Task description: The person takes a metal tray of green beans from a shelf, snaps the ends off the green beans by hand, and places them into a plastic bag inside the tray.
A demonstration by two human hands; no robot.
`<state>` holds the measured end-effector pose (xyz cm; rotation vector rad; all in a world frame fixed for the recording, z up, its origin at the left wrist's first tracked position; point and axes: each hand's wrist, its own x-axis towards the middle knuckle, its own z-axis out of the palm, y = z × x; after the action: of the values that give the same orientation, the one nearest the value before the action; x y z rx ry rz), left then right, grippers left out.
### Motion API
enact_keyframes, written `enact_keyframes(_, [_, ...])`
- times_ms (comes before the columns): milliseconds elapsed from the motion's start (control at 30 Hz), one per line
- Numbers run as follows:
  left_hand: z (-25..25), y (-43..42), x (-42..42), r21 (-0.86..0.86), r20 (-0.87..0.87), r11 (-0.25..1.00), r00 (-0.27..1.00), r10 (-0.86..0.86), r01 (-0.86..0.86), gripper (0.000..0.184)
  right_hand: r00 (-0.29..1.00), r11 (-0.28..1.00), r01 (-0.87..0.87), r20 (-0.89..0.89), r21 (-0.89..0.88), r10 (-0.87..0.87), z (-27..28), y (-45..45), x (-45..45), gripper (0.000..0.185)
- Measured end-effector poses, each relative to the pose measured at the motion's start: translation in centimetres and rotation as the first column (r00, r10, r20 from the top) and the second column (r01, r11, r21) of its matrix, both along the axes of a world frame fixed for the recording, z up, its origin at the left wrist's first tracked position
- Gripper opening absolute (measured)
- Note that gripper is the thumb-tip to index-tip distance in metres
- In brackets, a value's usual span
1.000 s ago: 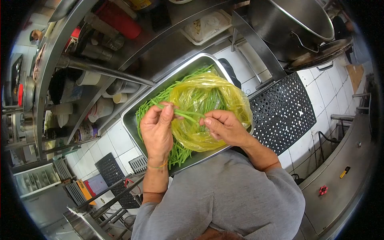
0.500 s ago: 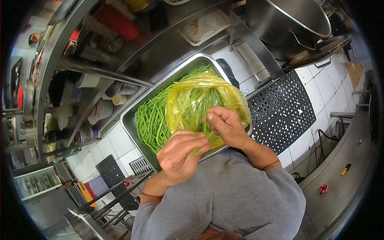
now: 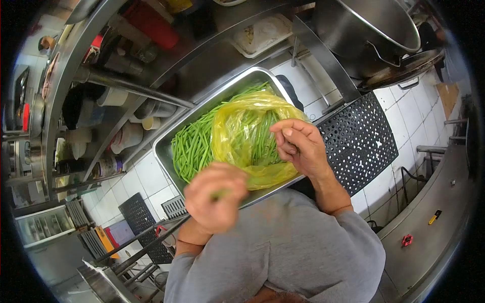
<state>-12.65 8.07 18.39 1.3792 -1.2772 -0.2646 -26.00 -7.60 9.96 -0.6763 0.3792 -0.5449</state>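
Note:
A deep metal pan (image 3: 162, 146) holds many long green beans (image 3: 192, 146). An open yellow plastic bag (image 3: 227, 126) with more beans inside lies over the pan's right part. My left hand (image 3: 214, 197), smeared by motion, is closed at the pan's near edge; a bit of green bean shows between its fingers. Over the right side of the bag is my right hand (image 3: 300, 144), its fingers curled and the thumb close to the index finger. Whatever lies between those fingertips, if anything, cannot be made out.
A perforated black mat (image 3: 358, 141) lies on the white tiled floor to the right. Shelves with cups (image 3: 126, 137) stand at left. A large pot (image 3: 364, 30) is at upper right. The steel counter (image 3: 424, 252) carries a yellow cutter (image 3: 435, 217) and a red knob (image 3: 407, 240).
My right hand has risen off the beans in the bag, up and to the right. My left hand has drawn back slightly down and left, away from the bag.

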Motion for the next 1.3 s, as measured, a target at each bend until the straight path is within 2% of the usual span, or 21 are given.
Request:
enact_keyframes(33, [-1.1, -0.3, 0.6, -0.013, -0.114, 0.992, 0.985, 0.127, -0.129, 0.010, 0.999, 0.999, -0.028, 0.028, 0.022, 0.027, 0.0, 0.0, -0.1, 0.022])
enact_keyframes(67, [-1.7, -0.6, 0.9, -0.013, -0.116, 0.993, 0.986, 0.117, -0.119, 0.010, 0.997, 0.998, -0.054, 0.054, 0.041, 0.052, -0.1, 0.0, -0.2, 0.023])
enact_keyframes(100, [-2.2, -0.9, 1.3, -0.035, -0.321, 0.985, 0.936, 0.147, -0.167, 0.011, 0.998, 0.998, -0.046, 0.052, 0.039, 0.044, -0.4, 0.0, -0.3, 0.023])
enact_keyframes(133, [-2.4, -1.1, 1.5, -0.042, -0.512, 0.974, 0.842, 0.170, -0.222, 0.011, 0.990, 0.991, -0.125, 0.064, 0.040, 0.122, -0.9, 0.3, -0.3, 0.023])
enact_keyframes(300, [-3.1, -0.8, 1.9, 0.019, -0.553, 0.972, 0.808, 0.204, -0.232, 0.011, 0.943, 0.943, -0.333, 0.033, 0.023, 0.332, -1.0, 1.8, 0.0, 0.025])
enact_keyframes(367, [-3.1, -1.2, 1.8, 0.037, -0.488, 0.967, 0.840, 0.237, -0.252, 0.016, 0.909, 0.904, -0.415, 0.072, 0.097, 0.410, -0.9, 2.2, 0.0, 0.028])
enact_keyframes(467, [-3.5, -1.4, 2.0, 0.055, -0.485, 0.964, 0.837, 0.252, -0.259, 0.015, 0.884, 0.886, -0.463, 0.080, 0.030, 0.460, -0.7, 2.5, 0.2, 0.028])
enact_keyframes(700, [-3.6, -1.1, 1.9, 0.060, -0.451, 0.963, 0.854, 0.259, -0.261, 0.015, 0.910, 0.910, -0.413, 0.064, 0.034, 0.410, -0.3, 2.2, 0.3, 0.025])
enact_keyframes(767, [-3.7, -0.9, 1.8, 0.078, -0.284, 0.953, 0.910, 0.302, -0.292, 0.014, 0.906, 0.906, -0.422, 0.029, 0.021, 0.422, -0.5, 2.1, 0.2, 0.021])
enact_keyframes(800, [-3.6, -0.9, 1.5, 0.077, -0.282, 0.952, 0.909, 0.306, -0.296, 0.014, 0.904, 0.904, -0.426, 0.031, 0.020, 0.425, -0.6, 2.1, 0.1, 0.021])
enact_keyframes(867, [-3.0, -0.9, 0.9, 0.041, -0.169, 0.984, 0.969, 0.179, -0.174, 0.011, 0.904, 0.901, -0.425, -0.093, -0.082, 0.418, -1.2, 2.1, 0.1, 0.017])
enact_keyframes(900, [-2.6, -1.1, 0.6, 0.070, -0.076, 0.988, 0.987, 0.145, -0.140, 0.008, 0.896, 0.893, -0.442, -0.087, -0.085, 0.435, -1.5, 2.4, 0.2, 0.017])
enact_keyframes(967, [-2.6, -1.4, -0.2, 0.077, 0.055, 0.997, 0.998, -0.011, 0.006, 0.009, 0.936, 0.925, -0.296, -0.265, -0.240, 0.231, -1.9, 3.3, 0.6, 0.013])
enact_keyframes(1000, [-2.8, -1.6, -0.7, 0.062, 0.050, 0.996, 0.996, -0.075, 0.072, 0.012, 0.931, 0.914, -0.326, -0.250, -0.241, 0.266, -2.1, 3.4, 0.9, 0.013])
enact_keyframes(1033, [-3.1, -1.8, -1.2, 0.049, 0.047, 0.990, 0.989, -0.137, 0.135, 0.016, 0.958, 0.854, -0.260, -0.230, -0.452, 0.170, -2.3, 3.3, 1.0, 0.011])
enact_keyframes(1067, [-3.2, -1.9, -1.7, 0.059, 0.063, 0.993, 0.993, -0.102, 0.099, 0.016, 0.981, 0.751, -0.175, -0.178, -0.636, 0.077, -2.7, 3.3, 1.1, 0.009])
enact_keyframes(1100, [-3.1, -2.0, -2.1, 0.024, 0.027, 0.989, 0.989, -0.144, 0.144, 0.016, 0.982, 0.816, -0.174, -0.153, -0.551, 0.106, -3.0, 3.5, 1.2, 0.007])
enact_keyframes(1133, [-2.8, -1.9, -2.1, -0.015, -0.008, 0.981, 0.981, -0.192, 0.192, 0.016, 0.981, 0.816, -0.188, -0.137, -0.546, 0.135, -3.2, 3.7, 1.2, 0.007])
enact_keyframes(1200, [-1.4, -1.1, -0.3, -0.014, 0.068, 0.990, 0.988, -0.142, 0.143, 0.011, 0.922, 0.969, -0.226, -0.341, -0.096, 0.181, -2.0, 3.4, 1.1, 0.008])
enact_keyframes(1267, [0.0, 0.8, 1.8, 0.077, -0.009, 0.995, 0.998, 0.064, -0.063, 0.015, 0.934, 0.979, -0.202, -0.303, -0.009, 0.190, -1.2, 2.5, 0.7, 0.011])
enact_keyframes(1300, [0.7, 1.3, 2.2, 0.082, -0.179, 0.970, 0.954, 0.239, -0.228, 0.013, 0.969, 0.983, -0.171, -0.168, 0.060, 0.179, -1.0, 2.0, 0.5, 0.012])
